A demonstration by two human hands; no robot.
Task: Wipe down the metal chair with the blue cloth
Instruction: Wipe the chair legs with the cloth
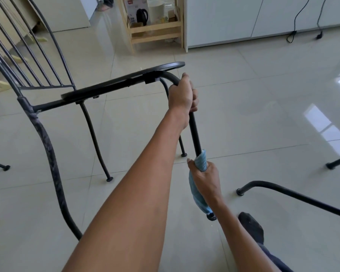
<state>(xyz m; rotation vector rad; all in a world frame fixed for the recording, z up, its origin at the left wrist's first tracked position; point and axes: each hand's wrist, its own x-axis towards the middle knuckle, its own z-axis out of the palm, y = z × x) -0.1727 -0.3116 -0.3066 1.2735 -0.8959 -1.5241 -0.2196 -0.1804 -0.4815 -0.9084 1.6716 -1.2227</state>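
Gripping leg of metal chair (122, 80) near seat: left hand (182, 93) | right hand (205, 178) clasps blue cloth (201, 160) wrapped round leg lower

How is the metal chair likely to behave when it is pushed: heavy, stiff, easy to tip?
Probably stiff: the metal chair is dark tube with a thin seat. Perhaps fairly light, as the frame is slender. It may slide or tip easily, since its small round feet stand on a glossy tiled floor.

head view | wide-angle — forward and down | near the chair (122, 80)
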